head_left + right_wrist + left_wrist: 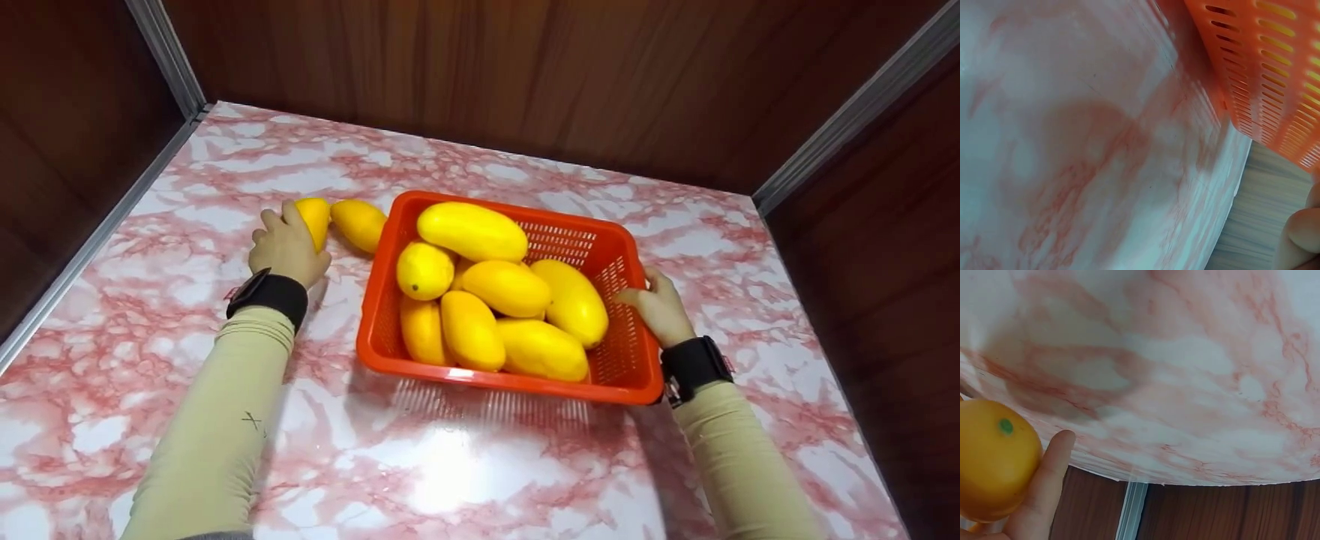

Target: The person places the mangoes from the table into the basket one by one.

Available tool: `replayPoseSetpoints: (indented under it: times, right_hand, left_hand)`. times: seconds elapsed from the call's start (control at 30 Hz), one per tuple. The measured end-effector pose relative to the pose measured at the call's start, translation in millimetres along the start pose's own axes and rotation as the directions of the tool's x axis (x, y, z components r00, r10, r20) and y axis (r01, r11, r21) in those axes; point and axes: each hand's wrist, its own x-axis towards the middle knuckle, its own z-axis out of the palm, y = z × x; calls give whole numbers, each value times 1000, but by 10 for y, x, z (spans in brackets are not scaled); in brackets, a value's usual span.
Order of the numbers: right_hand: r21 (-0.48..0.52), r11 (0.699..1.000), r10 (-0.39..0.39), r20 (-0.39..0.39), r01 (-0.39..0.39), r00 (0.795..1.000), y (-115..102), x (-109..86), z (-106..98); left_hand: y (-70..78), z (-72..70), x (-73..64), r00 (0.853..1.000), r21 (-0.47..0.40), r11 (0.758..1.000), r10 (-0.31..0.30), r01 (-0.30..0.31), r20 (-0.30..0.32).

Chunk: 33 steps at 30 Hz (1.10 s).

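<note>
My left hand holds a yellow mango left of the basket; part of the fruit is hidden behind the fingers. In the left wrist view a green spot marks the end of this mango, and one finger lies along its side. Another mango lies on the table between that hand and the basket. The red-orange plastic basket contains several mangoes. On its right side my right hand grips the rim, thumb over the edge. Slotted basket wall fills the right wrist view's upper right.
Pink and white marbled table lies under everything. Dark wood-look panels with metal corner strips enclose its back and sides.
</note>
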Motion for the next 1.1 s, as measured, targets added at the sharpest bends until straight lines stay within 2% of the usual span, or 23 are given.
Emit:
replayPoseSetpoints:
  times: [0.33, 0.43, 0.57, 0.7, 0.9, 1.1]
  right_hand:
    - [0, 1000, 6, 7, -6, 1000, -14, -4, 4]
    - [-4, 1000, 9, 15, -9, 1000, -136, -92, 26]
    - [-2, 1000, 14, 23, -14, 1000, -183, -118, 31]
    - [-11, 1000, 7, 6, -7, 1000, -33, -8, -4]
    - [-12, 1000, -4, 5, 4, 1000, 8, 7, -3]
    - [-5, 1000, -11, 6, 11, 1000, 10, -1, 1]
  left_hand:
    - [-7, -23, -7, 992, -46, 998, 46, -52, -119]
    - [11, -49, -19, 988, -76, 995, 45, -57, -148]
    - [24, -79, -30, 986, -84, 994, 52, -65, -156]
    - [25, -100, -30, 986, -71, 995, 62, -74, -157]
    - [40, -137, -26, 984, -83, 994, 61, -75, -165]
    - [91, -145, -13, 976, -88, 989, 102, -121, -194]
